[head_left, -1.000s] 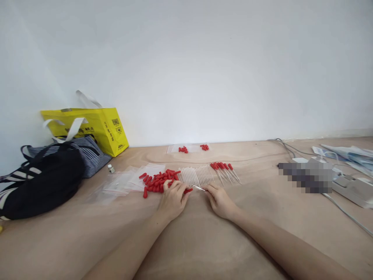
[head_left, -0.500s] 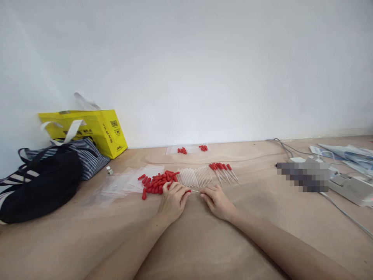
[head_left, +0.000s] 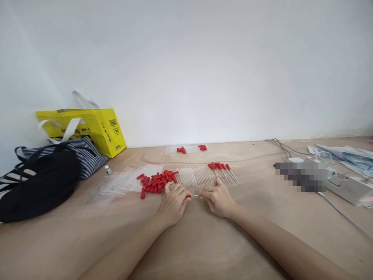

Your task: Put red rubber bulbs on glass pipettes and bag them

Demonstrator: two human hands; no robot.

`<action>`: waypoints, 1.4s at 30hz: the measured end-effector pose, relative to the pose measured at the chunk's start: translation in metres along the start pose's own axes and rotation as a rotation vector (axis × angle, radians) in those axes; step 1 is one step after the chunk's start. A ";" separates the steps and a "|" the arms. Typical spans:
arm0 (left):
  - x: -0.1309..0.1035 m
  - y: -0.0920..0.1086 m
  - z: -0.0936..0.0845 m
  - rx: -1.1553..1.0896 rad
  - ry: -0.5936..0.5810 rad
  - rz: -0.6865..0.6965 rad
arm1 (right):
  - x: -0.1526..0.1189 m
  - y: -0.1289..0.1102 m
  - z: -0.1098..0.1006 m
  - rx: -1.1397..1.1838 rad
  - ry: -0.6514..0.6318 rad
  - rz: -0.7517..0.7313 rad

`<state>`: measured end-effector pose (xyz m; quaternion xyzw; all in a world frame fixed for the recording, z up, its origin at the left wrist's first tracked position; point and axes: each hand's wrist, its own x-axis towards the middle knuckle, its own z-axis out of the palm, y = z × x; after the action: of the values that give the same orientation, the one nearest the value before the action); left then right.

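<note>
My left hand (head_left: 175, 201) is closed on a red rubber dropper bulb (head_left: 189, 196), mostly hidden by the fingers. Out of the bulb's end runs a thin glass dropper tube (head_left: 195, 196), its other end pinched in my right hand (head_left: 217, 198). Just beyond my left hand lies a pile of loose red bulbs (head_left: 154, 182). Beyond both hands, bare glass tubes (head_left: 194, 175) lie side by side in a row. Right of that row rest several droppers (head_left: 224, 171) with red bulbs on their tubes.
Clear plastic bags (head_left: 119, 184) lie left of the pile, beside a small bottle (head_left: 108, 169). Another bag (head_left: 189, 149) with bulbs is near the wall. A yellow bag (head_left: 112, 136) and a black bag (head_left: 43, 186) stand left; a power strip (head_left: 346, 188) and cables lie right.
Both hands have come slightly nearer to me with the bulb and tube between them. My right hand has turned a little, with its index finger raised.
</note>
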<state>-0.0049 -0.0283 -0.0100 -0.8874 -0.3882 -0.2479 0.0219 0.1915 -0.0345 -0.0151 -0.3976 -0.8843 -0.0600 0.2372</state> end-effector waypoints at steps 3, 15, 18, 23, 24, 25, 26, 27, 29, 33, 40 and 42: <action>0.000 0.001 0.000 0.007 -0.002 0.018 | 0.001 -0.001 0.002 0.012 0.008 0.009; 0.001 -0.001 0.001 -0.033 0.009 0.023 | 0.007 -0.005 0.011 0.116 0.007 0.038; 0.003 -0.004 0.000 -0.042 0.014 0.003 | 0.007 -0.003 0.008 0.159 0.014 0.052; 0.002 -0.010 -0.001 -0.017 0.016 -0.027 | 0.004 0.002 0.002 0.141 0.008 0.051; 0.002 -0.012 -0.001 -0.006 0.012 -0.027 | 0.003 0.004 0.001 0.123 0.009 0.052; 0.001 -0.013 -0.001 0.011 0.014 -0.033 | 0.003 0.007 0.000 0.106 0.010 0.062; 0.001 -0.015 -0.001 0.033 0.025 -0.050 | 0.002 0.010 0.000 0.091 0.018 0.090; 0.001 -0.017 -0.001 0.059 0.041 -0.079 | 0.002 0.015 -0.001 0.076 0.038 0.148; 0.001 -0.022 -0.003 0.119 0.083 -0.166 | 0.002 0.028 -0.002 0.037 0.106 0.354; 0.002 -0.032 -0.005 0.233 0.137 -0.347 | 0.002 0.052 -0.002 -0.081 0.165 0.839; 0.002 -0.039 -0.001 0.335 0.156 -0.404 | 0.005 0.060 0.007 -0.137 0.101 0.988; 0.002 -0.041 -0.001 0.350 0.159 -0.398 | 0.006 0.059 0.008 -0.148 0.080 0.996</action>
<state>-0.0324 0.0014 -0.0141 -0.7540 -0.5889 -0.2454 0.1564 0.2280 0.0120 -0.0247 -0.7843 -0.5710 -0.0175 0.2420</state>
